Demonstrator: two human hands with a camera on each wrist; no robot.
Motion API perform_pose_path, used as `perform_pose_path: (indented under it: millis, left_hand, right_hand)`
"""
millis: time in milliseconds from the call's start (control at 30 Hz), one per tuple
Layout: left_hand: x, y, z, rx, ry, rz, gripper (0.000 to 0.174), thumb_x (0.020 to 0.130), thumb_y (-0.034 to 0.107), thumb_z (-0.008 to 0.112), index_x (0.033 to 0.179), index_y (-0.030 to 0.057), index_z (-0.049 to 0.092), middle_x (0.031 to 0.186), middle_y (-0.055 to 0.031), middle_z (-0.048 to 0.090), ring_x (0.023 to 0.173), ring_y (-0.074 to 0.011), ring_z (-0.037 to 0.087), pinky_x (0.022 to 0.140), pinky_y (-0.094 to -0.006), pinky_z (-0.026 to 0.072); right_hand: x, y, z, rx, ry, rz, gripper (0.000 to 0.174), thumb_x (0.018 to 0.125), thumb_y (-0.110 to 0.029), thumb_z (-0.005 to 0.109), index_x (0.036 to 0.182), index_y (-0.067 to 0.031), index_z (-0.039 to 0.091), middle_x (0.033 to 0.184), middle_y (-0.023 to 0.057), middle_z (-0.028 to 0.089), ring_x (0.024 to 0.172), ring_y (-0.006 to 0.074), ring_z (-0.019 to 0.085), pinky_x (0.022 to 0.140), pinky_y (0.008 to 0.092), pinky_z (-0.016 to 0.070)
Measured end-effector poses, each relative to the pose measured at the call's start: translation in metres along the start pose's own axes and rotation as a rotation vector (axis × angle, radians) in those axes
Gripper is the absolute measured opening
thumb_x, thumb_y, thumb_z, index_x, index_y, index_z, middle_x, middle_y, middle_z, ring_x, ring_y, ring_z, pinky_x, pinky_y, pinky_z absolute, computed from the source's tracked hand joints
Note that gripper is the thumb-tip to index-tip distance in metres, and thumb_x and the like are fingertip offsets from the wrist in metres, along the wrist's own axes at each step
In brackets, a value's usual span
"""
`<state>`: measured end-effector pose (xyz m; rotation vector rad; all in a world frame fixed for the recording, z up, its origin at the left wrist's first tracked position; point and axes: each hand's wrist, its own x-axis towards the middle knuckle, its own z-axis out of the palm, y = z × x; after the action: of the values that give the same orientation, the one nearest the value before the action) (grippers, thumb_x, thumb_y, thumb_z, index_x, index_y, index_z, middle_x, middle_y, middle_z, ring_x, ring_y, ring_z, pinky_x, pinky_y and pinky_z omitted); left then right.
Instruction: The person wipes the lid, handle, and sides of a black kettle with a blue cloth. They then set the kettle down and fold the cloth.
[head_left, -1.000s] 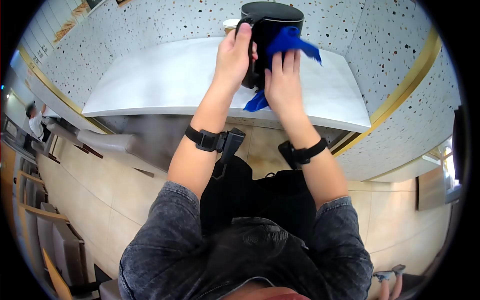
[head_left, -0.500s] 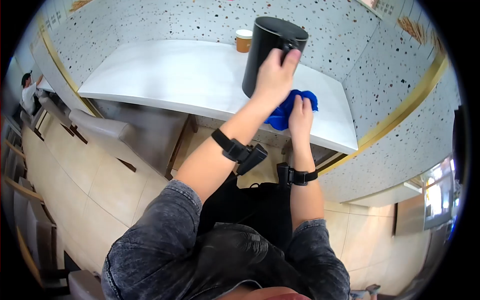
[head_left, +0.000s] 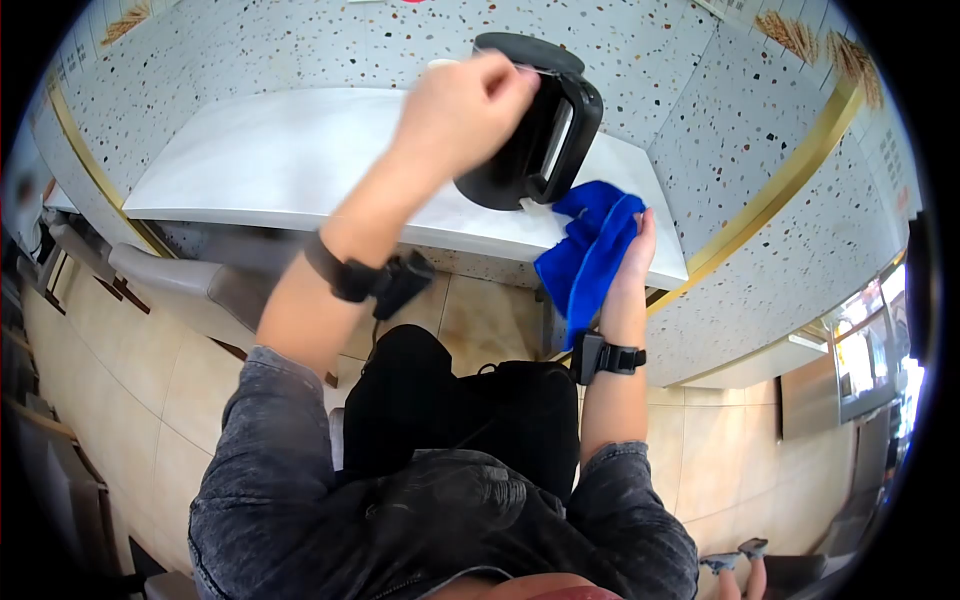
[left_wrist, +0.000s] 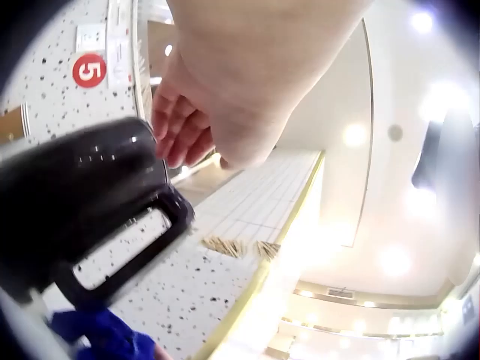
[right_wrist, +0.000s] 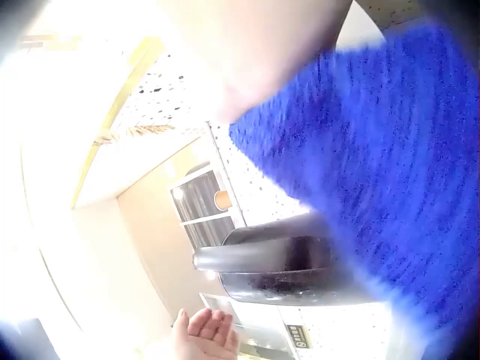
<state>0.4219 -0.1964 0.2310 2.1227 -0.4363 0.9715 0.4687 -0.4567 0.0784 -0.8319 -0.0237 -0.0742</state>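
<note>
A black pitcher (head_left: 500, 150) is at the white table's right part in the head view, its handle toward the right. My left hand (head_left: 460, 115) is over the pitcher's upper left side; in the right wrist view this hand (right_wrist: 208, 337) shows loosely bent fingers, apart from the pitcher (right_wrist: 300, 262). Whether it touches the rim is unclear in the left wrist view, where the hand (left_wrist: 225, 97) is close to the pitcher's top (left_wrist: 82, 172). At the table's front edge, my right hand (head_left: 632, 262) grips a blue cloth (head_left: 590, 250), which hangs down below the tabletop.
A paper cup (head_left: 440, 63) is mostly hidden behind my left hand. Speckled wall panels surround the white table (head_left: 270, 150) at the back and right. Grey padded chairs (head_left: 165, 275) stand at the left; a person's feet (head_left: 735, 556) show at the lower right.
My left hand has let go of the handle and moved left over the pitcher's top. The pitcher has turned and now sits lower. My right hand has drawn the cloth away, and it hangs more spread.
</note>
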Motion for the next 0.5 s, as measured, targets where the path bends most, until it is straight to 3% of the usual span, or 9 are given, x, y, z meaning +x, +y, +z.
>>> perform_pose_path:
  millis: [100,167,233,267,333,367,433,467,500]
  left_hand:
    - [0.039,-0.033,-0.003,0.002,0.200,0.251,0.032,0.094,0.033,0.056,0.097,0.0038,0.068,0.085,-0.0133,0.068,0.081,-0.0281,0.066,0.071,-0.0355,0.0487]
    - [0.061,-0.053,0.006,0.076,0.204,0.324,0.032,0.095,0.033,0.054,0.104,0.0048,0.067,0.094,-0.0136,0.069,0.091,-0.0294,0.065,0.080,-0.0360,0.0486]
    - [0.077,-0.059,0.021,0.116,0.223,0.573,0.033,0.094,0.033,0.053,0.107,0.0052,0.067,0.100,-0.0138,0.069,0.097,-0.0315,0.064,0.086,-0.0371,0.0484]
    - [0.082,-0.062,0.029,0.116,0.227,0.574,0.033,0.094,0.033,0.053,0.107,0.0052,0.067,0.100,-0.0138,0.069,0.097,-0.0315,0.064,0.086,-0.0371,0.0484]
    - [0.088,-0.064,0.044,0.124,0.166,0.698,0.034,0.094,0.035,0.054,0.107,0.0064,0.068,0.102,-0.0128,0.070,0.098,-0.0314,0.064,0.088,-0.0357,0.0486]
    - [0.087,-0.066,0.048,0.121,0.167,0.695,0.034,0.094,0.035,0.054,0.107,0.0064,0.068,0.102,-0.0128,0.070,0.098,-0.0314,0.064,0.088,-0.0357,0.0486]
    - [0.078,-0.065,0.051,-0.002,-0.027,0.379,0.035,0.093,0.037,0.055,0.103,0.0076,0.070,0.097,-0.0123,0.070,0.092,-0.0308,0.065,0.082,-0.0358,0.0500]
    - [0.076,-0.064,0.053,-0.004,-0.032,0.366,0.035,0.093,0.037,0.055,0.103,0.0076,0.070,0.097,-0.0123,0.070,0.092,-0.0308,0.065,0.082,-0.0358,0.0500]
    - [0.076,-0.063,0.053,0.037,-0.013,0.348,0.034,0.093,0.037,0.055,0.100,0.0084,0.071,0.093,-0.0122,0.070,0.088,-0.0309,0.066,0.078,-0.0362,0.0504]
  right_hand:
    - [0.013,-0.013,0.021,-0.021,-0.045,-0.098,0.065,0.100,-0.050,0.024,0.130,0.0008,0.051,0.119,0.0207,0.062,0.105,0.0348,0.062,0.092,0.0472,0.0516]
    - [0.002,-0.025,0.069,0.054,-0.190,-0.224,0.060,0.102,-0.048,0.028,0.125,0.0003,0.055,0.117,0.0174,0.063,0.107,0.0291,0.061,0.093,0.0412,0.0490]
    - [0.032,-0.023,0.090,-0.094,-0.335,-0.520,0.056,0.103,-0.045,0.030,0.120,-0.0001,0.058,0.116,0.0154,0.064,0.108,0.0257,0.060,0.097,0.0378,0.0453]
    - [0.035,-0.024,0.097,-0.080,-0.257,-0.404,0.053,0.103,-0.044,0.032,0.113,-0.0005,0.060,0.114,0.0126,0.064,0.108,0.0234,0.059,0.099,0.0354,0.0432]
    - [0.025,-0.022,0.122,-0.059,-0.311,-0.389,0.055,0.103,-0.045,0.031,0.117,0.0007,0.059,0.116,0.0119,0.064,0.108,0.0220,0.059,0.099,0.0353,0.0434]
    - [0.022,-0.021,0.126,-0.080,-0.355,-0.396,0.058,0.103,-0.047,0.030,0.120,0.0014,0.058,0.117,0.0125,0.064,0.107,0.0220,0.059,0.099,0.0356,0.0435]
    - [0.028,-0.012,0.116,-0.076,-0.417,-0.320,0.064,0.102,-0.051,0.028,0.124,0.0031,0.055,0.118,0.0134,0.063,0.107,0.0231,0.060,0.098,0.0362,0.0445]
    - [0.031,-0.004,0.107,-0.062,-0.477,-0.247,0.071,0.100,-0.055,0.026,0.127,0.0047,0.052,0.118,0.0143,0.063,0.106,0.0242,0.060,0.097,0.0369,0.0455]
    - [0.032,0.012,0.102,-0.142,-0.386,-0.212,0.081,0.099,-0.061,0.019,0.130,0.0072,0.049,0.119,0.0162,0.062,0.107,0.0266,0.060,0.097,0.0371,0.0453]
